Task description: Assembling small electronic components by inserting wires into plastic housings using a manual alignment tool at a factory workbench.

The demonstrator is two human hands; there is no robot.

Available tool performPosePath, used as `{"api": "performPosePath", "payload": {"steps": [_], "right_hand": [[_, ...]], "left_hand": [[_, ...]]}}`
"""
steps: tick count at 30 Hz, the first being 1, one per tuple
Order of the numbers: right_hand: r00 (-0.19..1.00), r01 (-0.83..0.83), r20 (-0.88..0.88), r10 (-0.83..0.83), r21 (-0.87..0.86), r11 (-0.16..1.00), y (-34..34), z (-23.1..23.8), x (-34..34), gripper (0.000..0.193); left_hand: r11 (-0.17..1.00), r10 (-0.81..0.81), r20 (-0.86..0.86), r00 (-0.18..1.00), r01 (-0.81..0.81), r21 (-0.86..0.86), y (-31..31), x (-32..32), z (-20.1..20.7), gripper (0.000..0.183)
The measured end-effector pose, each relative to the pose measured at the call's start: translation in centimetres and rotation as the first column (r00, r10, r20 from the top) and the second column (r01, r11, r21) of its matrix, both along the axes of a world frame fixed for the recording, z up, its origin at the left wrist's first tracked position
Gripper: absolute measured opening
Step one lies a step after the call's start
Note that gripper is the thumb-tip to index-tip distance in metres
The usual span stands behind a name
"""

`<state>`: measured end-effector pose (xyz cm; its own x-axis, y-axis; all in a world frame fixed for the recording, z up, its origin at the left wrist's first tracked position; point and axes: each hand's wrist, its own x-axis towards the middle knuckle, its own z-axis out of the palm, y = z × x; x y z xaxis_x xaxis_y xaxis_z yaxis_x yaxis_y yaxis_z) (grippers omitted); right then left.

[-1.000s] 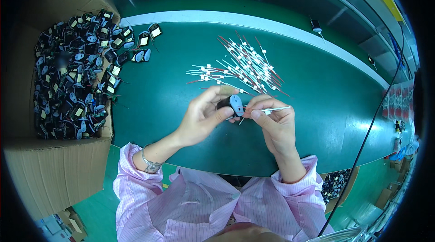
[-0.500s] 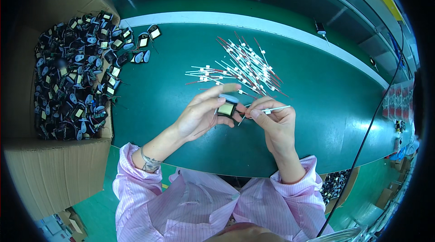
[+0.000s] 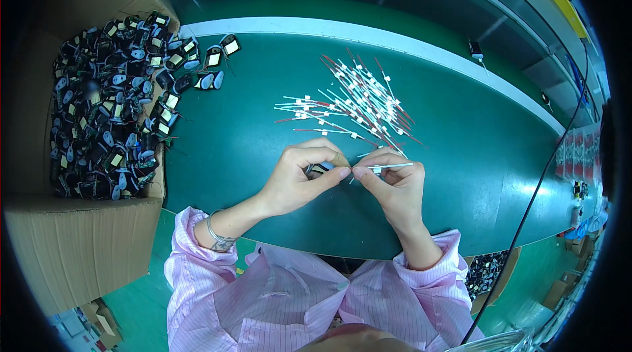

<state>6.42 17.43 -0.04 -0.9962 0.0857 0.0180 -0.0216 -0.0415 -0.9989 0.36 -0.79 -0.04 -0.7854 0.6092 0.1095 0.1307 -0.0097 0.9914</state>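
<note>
One grey-black device (image 3: 316, 171) shows between curled left fingers (image 3: 327, 181); right fingers (image 3: 372, 182) pinch white wire (image 3: 395, 166).

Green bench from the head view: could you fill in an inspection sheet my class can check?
Surface: green tabletop, pale strip along its far side.
Items held: black-and-grey part, mostly hidden; white lead.
Clutter: red and white leads piled on the tabletop; loose parts outside the carton.
Grips: left hand curled around the part; right hand pinching the lead.
Cables: black cable crossing the right side.
Surroundings: carton at left heaped with similar parts.
</note>
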Motion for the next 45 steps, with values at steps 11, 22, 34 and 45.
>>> {"api": "performPosePath", "payload": {"steps": [11,22,34,45], "right_hand": [[0.993,0.095,-0.028,-0.116,-0.404,0.910,0.0,-0.8,-0.1,0.008],[0.974,0.103,-0.179,-0.138,-0.191,0.976,-0.7,0.2,0.8,0.011],[0.905,0.208,-0.420,-0.073,0.286,0.935,-0.6,0.9,0.6,0.013],[0.942,0.119,-0.336,-0.025,0.263,0.958,0.3,1.3,0.5,0.012]], "left_hand": [[0.998,-0.003,-0.192,0.981,-0.008,-0.056,0.3,0.3,-0.3,0.028],[0.997,0.077,-0.406,0.910,-0.061,0.053,1.0,0.8,-1.6,0.038],[0.999,0.046,-0.569,0.821,-0.040,0.024,1.0,0.1,-1.4,0.038],[0.999,-0.045,-0.608,0.793,0.037,-0.025,0.7,-0.5,-1.0,0.035]]}}
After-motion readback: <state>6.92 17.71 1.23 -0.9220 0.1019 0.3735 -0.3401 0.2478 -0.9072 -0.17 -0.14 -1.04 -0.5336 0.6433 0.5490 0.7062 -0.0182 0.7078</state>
